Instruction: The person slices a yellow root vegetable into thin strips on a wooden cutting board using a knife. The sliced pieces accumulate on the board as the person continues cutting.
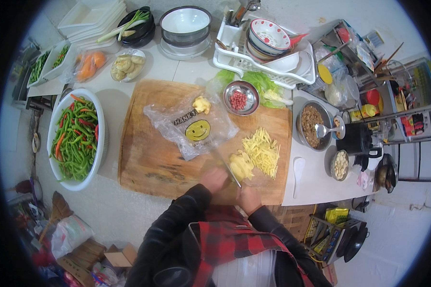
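Observation:
In the head view my right hand (249,199) grips the handle of a kitchen knife (233,174), whose blade points away from me over the wooden cutting board (158,158). My left hand (214,180) is low over the board, just left of the blade. Its fingers are blurred, and I cannot tell whether they hold anything. Thin slices of peeled ginger (241,165) lie right of the knife, against a heap of ginger strips (262,152). Beyond the blade, a crumpled clear plastic bag (165,116) with a printed smiling face carries a peeled ginger piece (202,104).
A white basket (102,143) of green and red chillies stands left. Behind the board are a steel bowl of peanuts (241,97), lettuce leaves (262,84) and a white dish rack (226,61). Rightward are a bowl of minced filling (310,122), a white spoon (299,175) and garlic cloves (340,165).

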Demonstrator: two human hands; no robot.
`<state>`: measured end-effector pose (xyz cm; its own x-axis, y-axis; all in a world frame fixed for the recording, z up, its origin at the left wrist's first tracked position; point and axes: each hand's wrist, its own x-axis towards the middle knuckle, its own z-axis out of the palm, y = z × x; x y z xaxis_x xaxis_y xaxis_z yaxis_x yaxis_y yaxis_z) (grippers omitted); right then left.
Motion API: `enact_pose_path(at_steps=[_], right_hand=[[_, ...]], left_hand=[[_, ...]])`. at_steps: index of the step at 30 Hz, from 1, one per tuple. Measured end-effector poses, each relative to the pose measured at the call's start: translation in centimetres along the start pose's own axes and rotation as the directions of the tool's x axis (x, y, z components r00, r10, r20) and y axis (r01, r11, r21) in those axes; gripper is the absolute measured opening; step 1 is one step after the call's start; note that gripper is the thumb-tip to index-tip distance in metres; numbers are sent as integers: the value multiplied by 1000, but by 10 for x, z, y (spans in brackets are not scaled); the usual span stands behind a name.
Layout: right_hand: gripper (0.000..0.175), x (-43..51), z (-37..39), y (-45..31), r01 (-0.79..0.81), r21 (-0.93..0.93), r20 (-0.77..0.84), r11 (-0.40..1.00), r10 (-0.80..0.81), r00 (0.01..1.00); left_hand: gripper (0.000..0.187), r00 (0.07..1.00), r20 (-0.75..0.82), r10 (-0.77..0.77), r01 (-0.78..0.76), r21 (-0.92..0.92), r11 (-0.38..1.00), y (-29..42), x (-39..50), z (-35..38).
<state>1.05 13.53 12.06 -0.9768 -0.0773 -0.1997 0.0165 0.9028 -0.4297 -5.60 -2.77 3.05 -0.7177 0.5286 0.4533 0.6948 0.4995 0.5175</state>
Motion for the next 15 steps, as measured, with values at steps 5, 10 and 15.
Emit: enact_pose_path(at_steps=[5, 10, 15], right_hand=[[13, -3, -3, -1, -12, 62, 10, 998, 11, 1000], [14, -1, -2, -2, -21, -6, 9, 1000, 21, 1000], [14, -4, -5, 3, 88, 123, -49, 988, -83, 995]], left_hand=[[7, 999, -3, 36, -36, 22, 999, -3, -2, 2], [15, 998, 67, -10, 9, 11, 1000, -4, -7, 8], [21, 993, 117, -13, 6, 55, 998, -7, -13, 10]])
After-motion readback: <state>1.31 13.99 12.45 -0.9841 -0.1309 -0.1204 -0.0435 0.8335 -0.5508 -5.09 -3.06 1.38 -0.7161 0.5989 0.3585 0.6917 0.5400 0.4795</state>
